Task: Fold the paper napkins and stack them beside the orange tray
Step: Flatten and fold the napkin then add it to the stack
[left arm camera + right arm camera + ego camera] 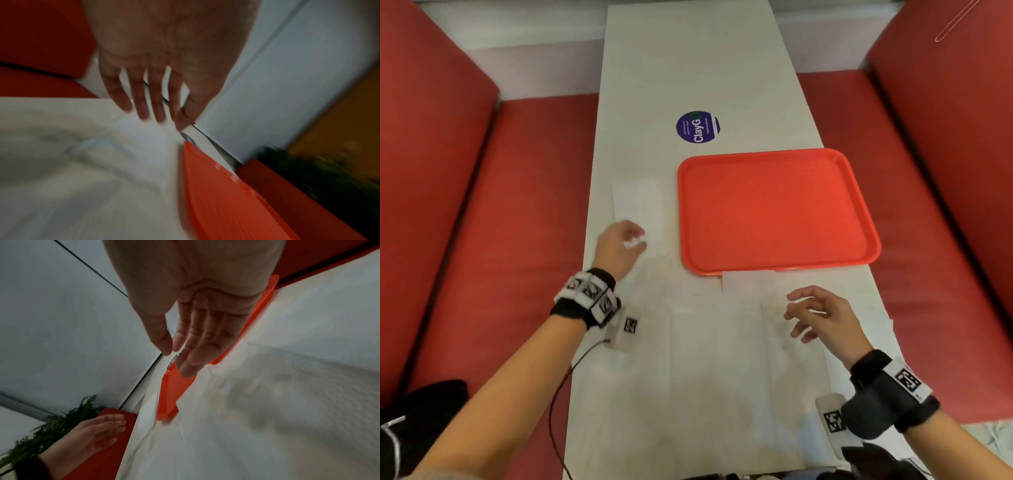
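Note:
An orange tray [774,212] lies on the right half of a white table. Just left of it sits a folded white napkin [640,202], long side parallel to the tray's edge. My left hand [638,240] is over the napkin's near end, fingers straight and spread, holding nothing; the left wrist view is blurred and shows the fingers [144,112] just above the paper [141,138]. Several unfolded napkins [722,359] lie spread flat across the near part of the table. My right hand [796,310] hovers above them near the tray's front rim, fingers relaxed and empty.
Red booth seats [500,240] flank the narrow table on both sides. A round purple sticker [698,126] lies beyond the tray. A thin cable [561,394] hangs from my left wrist over the table's left edge. A green plant [51,426] shows in the right wrist view.

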Tool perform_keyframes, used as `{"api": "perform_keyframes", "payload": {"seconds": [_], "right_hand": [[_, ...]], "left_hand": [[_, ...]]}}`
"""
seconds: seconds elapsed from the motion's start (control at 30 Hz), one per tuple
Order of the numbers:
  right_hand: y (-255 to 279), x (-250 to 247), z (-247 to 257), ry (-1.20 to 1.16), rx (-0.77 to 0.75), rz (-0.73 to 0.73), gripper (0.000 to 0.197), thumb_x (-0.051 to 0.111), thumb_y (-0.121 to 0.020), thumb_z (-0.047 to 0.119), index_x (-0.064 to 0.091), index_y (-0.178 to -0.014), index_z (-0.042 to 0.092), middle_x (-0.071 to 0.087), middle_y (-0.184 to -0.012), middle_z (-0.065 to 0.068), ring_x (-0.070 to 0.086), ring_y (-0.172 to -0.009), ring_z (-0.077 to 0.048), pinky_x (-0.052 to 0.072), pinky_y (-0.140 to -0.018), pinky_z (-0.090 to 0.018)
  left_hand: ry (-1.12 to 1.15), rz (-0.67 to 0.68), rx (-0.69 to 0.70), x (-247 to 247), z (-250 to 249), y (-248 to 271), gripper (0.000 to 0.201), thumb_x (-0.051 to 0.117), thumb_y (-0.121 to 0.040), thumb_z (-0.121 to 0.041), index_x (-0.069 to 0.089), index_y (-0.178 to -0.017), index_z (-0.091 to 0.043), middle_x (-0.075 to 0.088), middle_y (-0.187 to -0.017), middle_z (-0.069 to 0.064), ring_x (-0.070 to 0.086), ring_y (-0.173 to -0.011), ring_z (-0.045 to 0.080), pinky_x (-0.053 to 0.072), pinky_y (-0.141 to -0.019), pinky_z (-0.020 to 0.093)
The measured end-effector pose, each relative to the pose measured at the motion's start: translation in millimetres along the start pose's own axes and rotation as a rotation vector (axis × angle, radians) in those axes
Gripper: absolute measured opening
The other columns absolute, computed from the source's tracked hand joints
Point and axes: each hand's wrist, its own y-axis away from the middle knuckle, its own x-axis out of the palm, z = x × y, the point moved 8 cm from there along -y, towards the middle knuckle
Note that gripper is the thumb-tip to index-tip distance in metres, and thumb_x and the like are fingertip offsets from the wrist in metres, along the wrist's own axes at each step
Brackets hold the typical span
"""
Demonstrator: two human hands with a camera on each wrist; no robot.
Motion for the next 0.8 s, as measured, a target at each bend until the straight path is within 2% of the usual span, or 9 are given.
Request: {"api": "perform_keyframes", "payload": {"seconds": [0.07,0.1,0.17,0.2,0.3,0.43,0.5,0.67,0.8], "right_hand": [[4,14,-8,0.062,0.005,0.075,0.006,0.067,-0.088,0.005,0.067,-0.094,0.007,0.072,-0.082,-0.018,0.065,-0.057,-0.026,0.050,-0.049,-0.029],[6,21,-12,0.089,0.002,0.111,0.006,0.067,-0.087,0.005,0.067,-0.092,0.008,0.072,-0.081,-0.017,0.065,-0.056,-0.026,0.050,-0.049,-0.029],[9,38,-18,0.144,-0.014,0.174,0.007,0.069,-0.086,0.005,0.068,-0.090,0.010,0.071,-0.082,-0.013,0.065,-0.056,-0.024,0.050,-0.049,-0.028],[10,46,-20,0.176,-0.028,0.204,0.008,0.070,-0.085,0.006,0.069,-0.090,0.012,0.070,-0.083,-0.011,0.065,-0.057,-0.022,0.050,-0.050,-0.028],[12,70,-26,0.301,-0.082,0.295,0.011,0.071,-0.084,0.011,0.068,-0.092,0.018,0.069,-0.086,-0.005,0.064,-0.061,-0.017,0.050,-0.052,-0.024],[7,95,-44,0.567,-0.113,0.392,0.023,0.076,-0.081,0.022,0.063,-0.099,0.026,0.063,-0.097,0.004,0.058,-0.072,-0.010,0.045,-0.064,-0.010],[5,100,-51,0.632,-0.112,0.407,0.029,0.077,-0.080,0.023,0.062,-0.105,0.024,0.059,-0.099,0.005,0.057,-0.074,-0.010,0.046,-0.068,-0.012],[2,102,-55,0.653,-0.161,0.362,0.031,0.078,-0.078,0.020,0.059,-0.102,0.026,0.057,-0.096,0.003,0.054,-0.070,-0.008,0.042,-0.065,-0.010],[5,103,-53,0.640,-0.174,0.352,0.031,0.077,-0.079,0.019,0.058,-0.102,0.026,0.057,-0.097,0.001,0.054,-0.072,-0.011,0.045,-0.067,-0.012]], "left_hand": [[-0.051,0.221,0.110,33,-9,47,0.015,0.073,-0.082,-0.007,0.068,-0.090,-0.018,0.068,-0.096,0.003,0.062,-0.090,0.019,0.042,-0.076,0.008],[-0.101,0.310,0.149,48,-10,69,0.012,0.073,-0.083,-0.009,0.069,-0.091,-0.018,0.067,-0.097,0.003,0.060,-0.091,0.018,0.044,-0.079,0.012],[-0.210,0.390,0.191,69,-4,105,0.022,0.074,-0.084,-0.020,0.068,-0.104,-0.015,0.062,-0.106,0.002,0.055,-0.100,0.019,0.045,-0.092,0.032],[-0.269,0.405,0.184,76,2,118,0.034,0.074,-0.083,-0.027,0.065,-0.114,-0.017,0.058,-0.114,0.001,0.051,-0.108,0.019,0.042,-0.096,0.036],[-0.418,0.415,0.149,86,16,139,0.070,0.075,-0.077,-0.047,0.049,-0.138,-0.026,0.043,-0.132,-0.004,0.038,-0.122,0.018,0.034,-0.098,0.033],[-0.567,0.362,0.143,85,23,144,0.091,0.076,-0.070,-0.057,0.034,-0.146,-0.030,0.036,-0.139,-0.001,0.030,-0.130,0.019,0.028,-0.099,0.035],[-0.610,0.322,0.117,82,28,142,0.098,0.075,-0.066,-0.063,0.032,-0.146,-0.029,0.036,-0.141,0.000,0.028,-0.133,0.020,0.026,-0.102,0.038],[-0.628,0.275,0.048,75,36,142,0.090,0.074,-0.057,-0.072,0.044,-0.130,-0.029,0.046,-0.125,-0.007,0.035,-0.125,0.017,0.021,-0.104,0.042],[-0.571,0.205,0.108,68,30,145,0.056,0.074,-0.069,-0.061,0.061,-0.112,-0.027,0.049,-0.116,-0.005,0.038,-0.122,0.019,0.015,-0.105,0.046]]}}
